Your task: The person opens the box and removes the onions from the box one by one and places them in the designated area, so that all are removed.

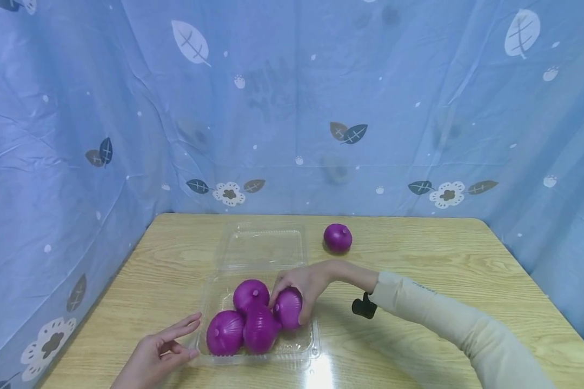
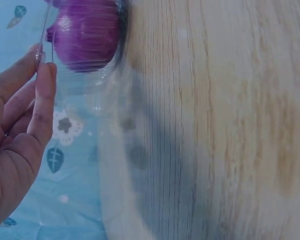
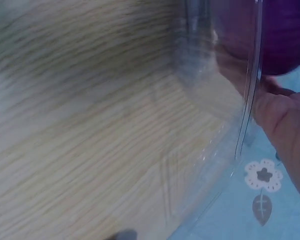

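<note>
My right hand (image 1: 299, 286) grips a purple onion (image 1: 288, 308) from above, fingers and thumb around its sides. That onion is within the right part of a clear plastic clamshell box (image 1: 299, 344), against the others. Three more purple onions sit crowded together there: one at the back (image 1: 251, 295), one at the left (image 1: 225, 333) and one in front (image 1: 260, 332). At the box's left front corner, my left hand (image 1: 160, 351) pinches the rim between thumb and fingers, as the left wrist view shows. In the right wrist view, the right hand (image 3: 285, 117) appears beside the clear wall, under the dark purple onion.
The box's hinged lid (image 1: 267, 246) lies folded back behind it on the wooden table (image 1: 418, 254). A single onion (image 1: 338, 238) rests on the table right of the lid. Blue patterned curtain (image 1: 292, 108) hangs behind and along both sides.
</note>
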Demonstrator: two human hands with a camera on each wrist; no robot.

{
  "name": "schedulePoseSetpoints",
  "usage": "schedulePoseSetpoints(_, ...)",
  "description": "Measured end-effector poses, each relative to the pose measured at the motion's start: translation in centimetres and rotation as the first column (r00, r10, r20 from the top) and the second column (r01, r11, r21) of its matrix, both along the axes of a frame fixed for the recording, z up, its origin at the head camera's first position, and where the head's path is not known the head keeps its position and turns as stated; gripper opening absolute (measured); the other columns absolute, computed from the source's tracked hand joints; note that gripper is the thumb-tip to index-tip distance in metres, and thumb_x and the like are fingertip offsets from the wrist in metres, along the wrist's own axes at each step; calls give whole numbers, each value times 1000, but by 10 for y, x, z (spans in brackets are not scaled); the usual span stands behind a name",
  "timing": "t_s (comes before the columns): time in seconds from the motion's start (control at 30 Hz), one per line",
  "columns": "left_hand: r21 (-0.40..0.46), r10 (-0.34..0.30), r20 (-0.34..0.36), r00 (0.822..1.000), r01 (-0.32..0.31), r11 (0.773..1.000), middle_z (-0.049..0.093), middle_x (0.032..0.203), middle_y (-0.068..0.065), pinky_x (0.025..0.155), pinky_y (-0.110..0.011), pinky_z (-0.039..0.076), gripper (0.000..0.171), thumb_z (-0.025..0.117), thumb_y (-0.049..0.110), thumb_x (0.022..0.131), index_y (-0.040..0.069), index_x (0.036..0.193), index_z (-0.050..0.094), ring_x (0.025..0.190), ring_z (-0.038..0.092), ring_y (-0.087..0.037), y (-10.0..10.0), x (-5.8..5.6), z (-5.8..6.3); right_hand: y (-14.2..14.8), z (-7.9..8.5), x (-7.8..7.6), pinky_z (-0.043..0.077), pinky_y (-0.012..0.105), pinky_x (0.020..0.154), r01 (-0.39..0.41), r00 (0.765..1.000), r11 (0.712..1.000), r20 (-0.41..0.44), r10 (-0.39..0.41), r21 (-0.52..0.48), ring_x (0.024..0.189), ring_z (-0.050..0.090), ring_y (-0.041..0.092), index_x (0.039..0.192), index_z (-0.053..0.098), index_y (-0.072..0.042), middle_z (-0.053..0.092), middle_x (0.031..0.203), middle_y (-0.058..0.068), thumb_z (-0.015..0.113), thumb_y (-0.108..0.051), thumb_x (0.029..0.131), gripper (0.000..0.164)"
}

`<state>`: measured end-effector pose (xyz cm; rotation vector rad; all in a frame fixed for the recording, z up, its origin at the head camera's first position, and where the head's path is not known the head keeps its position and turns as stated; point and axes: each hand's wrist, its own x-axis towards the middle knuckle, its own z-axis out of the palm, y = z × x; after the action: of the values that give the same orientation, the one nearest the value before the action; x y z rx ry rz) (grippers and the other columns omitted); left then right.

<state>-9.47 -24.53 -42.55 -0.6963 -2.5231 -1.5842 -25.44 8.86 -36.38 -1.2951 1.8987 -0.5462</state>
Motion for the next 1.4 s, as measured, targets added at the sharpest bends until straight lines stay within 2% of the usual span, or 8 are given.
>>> schedulePoseSetpoints(0.17,-28,23,5,1000,-23,999,47,131,30,59,-21,52,43,72,-5,81,-9,122,60,66,65,-10,3,0,3,12,4,0,51,25,85,44,998,986,52,-36,-159,109,50,6,125,57,-12,51,122,-3,78,-11,74,55)
schedulePoseSetpoints(0.3,-16,16,18,1000,-16,1000,48,131,30,61,-21,53,43,71,-5,81,-10,122,59,68,66,-12,3,2,5,20,6,4,52,27,85,47,999,952,12,-46,-304,111,50,9,120,61,-12,52,121,1,78,-12,76,47)
schedulePoseSetpoints(0.43,-22,19,31,999,-18,1000,48,131,30,64,-21,54,43,71,-3,82,-13,121,58,69,67,-13,3,3,6,27,4,11,51,27,87,84,995,924,-23,-100,-374,117,46,13,116,65,-14,48,124,1,82,-15,73,47)
schedulePoseSetpoints(0.53,-31,25,29,999,-25,999,48,130,30,65,-20,54,43,72,-3,82,-14,121,57,69,67,-12,2,4,6,32,2,14,50,29,90,119,991,900,1,-131,-420,125,44,18,117,64,-14,51,128,2,81,-15,75,46)
schedulePoseSetpoints(0.7,-37,32,35,999,-31,999,48,130,31,65,-20,54,44,72,-2,82,-15,121,57,69,66,-12,3,3,5,42,2,21,49,34,93,158,987,848,57,-150,-506,125,46,20,117,63,-12,57,126,2,80,-13,78,42)
schedulePoseSetpoints(0.9,-48,50,52,997,-48,998,48,128,33,65,-20,54,45,73,0,82,-15,121,57,69,66,-12,4,4,6,57,4,43,52,40,88,274,962,789,174,-212,-550,121,42,21,110,64,-12,50,123,6,81,-9,75,39)
schedulePoseSetpoints(1.1,-64,64,72,995,-60,996,47,127,34,66,-19,54,46,73,2,82,-17,120,56,68,67,-13,5,2,6,77,0,64,51,42,90,333,942,742,234,-239,-582,127,43,25,112,63,-11,50,131,12,80,-6,75,41)
schedulePoseSetpoints(1.4,-17,32,25,999,-31,999,48,130,30,66,-18,53,43,71,-6,81,-10,122,60,66,66,-13,3,2,1,111,-12,95,51,45,89,368,919,725,346,-188,-582,128,42,26,114,60,-11,47,132,21,77,1,76,43)
